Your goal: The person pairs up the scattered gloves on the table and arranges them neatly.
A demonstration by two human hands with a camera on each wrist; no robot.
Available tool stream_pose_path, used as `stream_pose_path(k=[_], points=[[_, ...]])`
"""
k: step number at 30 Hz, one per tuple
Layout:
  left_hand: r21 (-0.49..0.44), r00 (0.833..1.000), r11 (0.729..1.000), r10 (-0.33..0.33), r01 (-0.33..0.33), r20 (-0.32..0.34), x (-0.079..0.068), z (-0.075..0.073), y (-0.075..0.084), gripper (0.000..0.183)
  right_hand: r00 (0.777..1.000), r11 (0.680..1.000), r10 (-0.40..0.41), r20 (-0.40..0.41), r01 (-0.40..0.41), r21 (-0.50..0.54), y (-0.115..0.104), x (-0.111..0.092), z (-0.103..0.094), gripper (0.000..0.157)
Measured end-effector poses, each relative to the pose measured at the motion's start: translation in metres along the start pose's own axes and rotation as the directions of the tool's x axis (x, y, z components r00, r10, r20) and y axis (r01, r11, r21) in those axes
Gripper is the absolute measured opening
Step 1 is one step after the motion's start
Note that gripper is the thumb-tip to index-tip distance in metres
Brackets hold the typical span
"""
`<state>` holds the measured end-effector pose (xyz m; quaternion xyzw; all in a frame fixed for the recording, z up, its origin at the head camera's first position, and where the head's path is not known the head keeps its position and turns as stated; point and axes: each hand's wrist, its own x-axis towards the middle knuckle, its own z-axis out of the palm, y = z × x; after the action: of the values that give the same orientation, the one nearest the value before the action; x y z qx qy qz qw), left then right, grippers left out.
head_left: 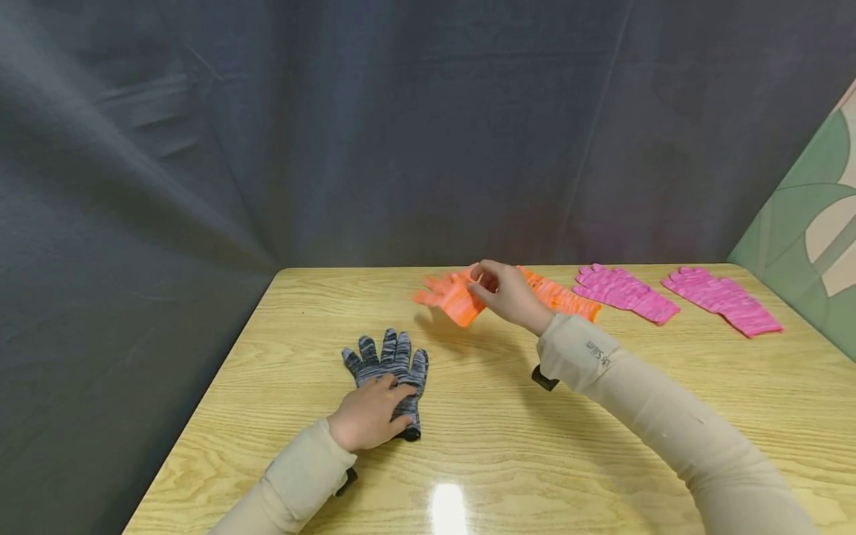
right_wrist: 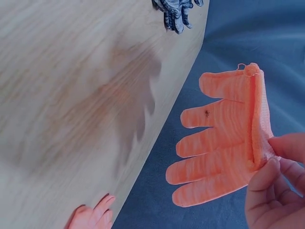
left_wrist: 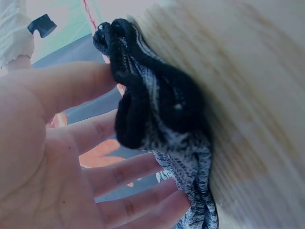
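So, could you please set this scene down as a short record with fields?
Surface: wood-grain table
Left grip: rests on the gray-and-black knit glove
Right grip: pinches the raised orange knit glove by its cuff
Second orange glove: on the table, partly hidden by the right grip
Pink knit gloves: two, side by side
Backdrop: dark cloth

Bare wood on the table (head_left: 481,423) leaves a way through at lower centre, between the gray glove (head_left: 396,364) with the left hand (head_left: 371,411) on it and the right sleeve (head_left: 669,431). That sleeve bars a low crossing from lower centre to lower right. A gap shows under the raised orange glove (head_left: 458,301); the second orange glove (head_left: 565,297) lies behind the right hand (head_left: 513,293). At right, a lane separates the left pink glove (head_left: 625,292) from the right pink glove (head_left: 722,299). A dark curtain (head_left: 455,134) closes the top.
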<state>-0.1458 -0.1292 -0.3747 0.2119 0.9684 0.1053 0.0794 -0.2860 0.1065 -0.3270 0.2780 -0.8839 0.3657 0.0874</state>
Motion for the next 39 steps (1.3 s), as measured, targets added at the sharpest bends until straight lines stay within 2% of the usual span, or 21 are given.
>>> stream_pose_path(k=[3, 10, 24, 39], points=[[-0.001, 1.0, 1.0, -0.001, 0.001, 0.002, 0.0, 0.0, 0.0, 0.043, 1.0, 1.0, 0.0, 0.001, 0.0, 0.011, 0.002, -0.006, -0.003, 0.011], [0.002, 1.0, 1.0, -0.004, 0.004, 0.003, 0.001, 0.0, 0.0, 0.042, 0.999, 0.999, -0.022, -0.031, 0.021, -0.035, 0.0, -0.018, -0.007, 0.012], [0.017, 1.0, 1.0, -0.008, 0.008, -0.002, 0.001, 0.001, 0.0, 0.043, 0.995, 0.997, -0.078, -0.067, 0.076, -0.03, -0.001, -0.035, -0.008, 0.009], [0.015, 1.0, 1.0, 0.009, -0.008, -0.013, 0.001, 0.001, 0.0, 0.042, 0.995, 0.997, -0.071, -0.066, 0.07, -0.017, -0.004, -0.055, -0.007, 0.007]])
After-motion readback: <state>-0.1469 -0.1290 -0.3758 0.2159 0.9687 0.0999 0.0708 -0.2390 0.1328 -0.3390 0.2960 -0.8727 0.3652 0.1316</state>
